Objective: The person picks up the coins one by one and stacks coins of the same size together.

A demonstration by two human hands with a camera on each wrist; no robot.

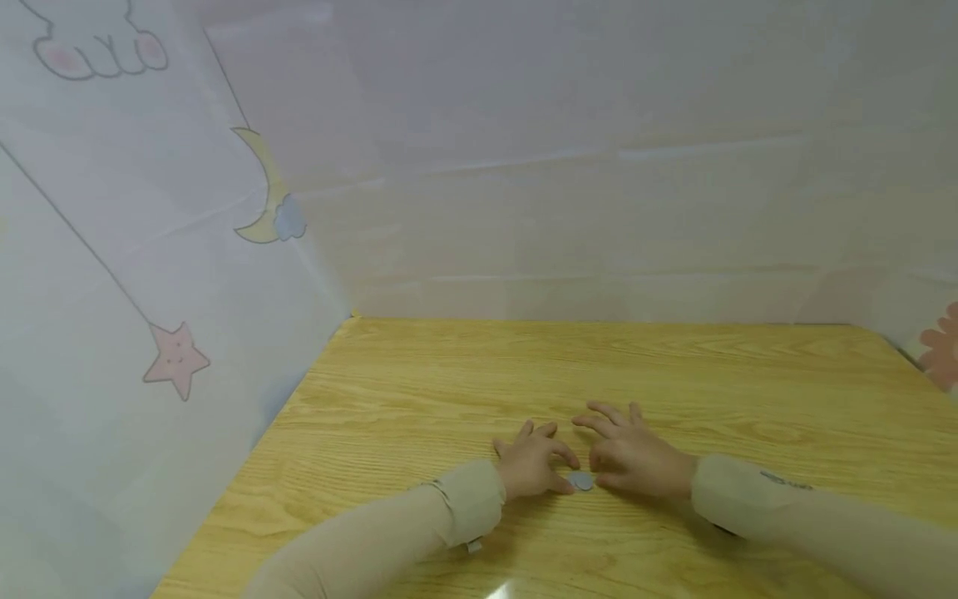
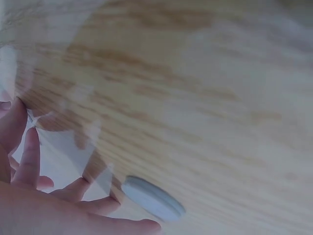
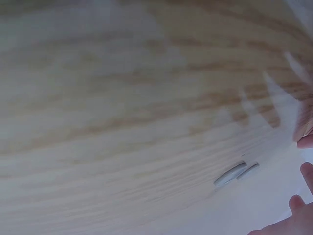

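Two small flat grey discs (image 1: 580, 480) lie side by side on the wooden table, seeming to overlap in the head view. One disc (image 2: 152, 198) shows large in the left wrist view, its rounded edge toward the camera. My left hand (image 1: 530, 466) is just left of them, thumb and index finger spread around their near side; contact cannot be told. My right hand (image 1: 639, 462) is close on the right, thumb low and other fingers raised. In the right wrist view, a gap separates its fingers (image 3: 296, 203) from the two discs (image 3: 230, 174).
The yellow wood-grain table (image 1: 449, 366) has a glossy surface that reflects the hands. A pale wall covering (image 1: 569, 233) stands behind it, and a printed sheet with a moon (image 1: 262, 191) and star (image 1: 176, 359) runs along the left.
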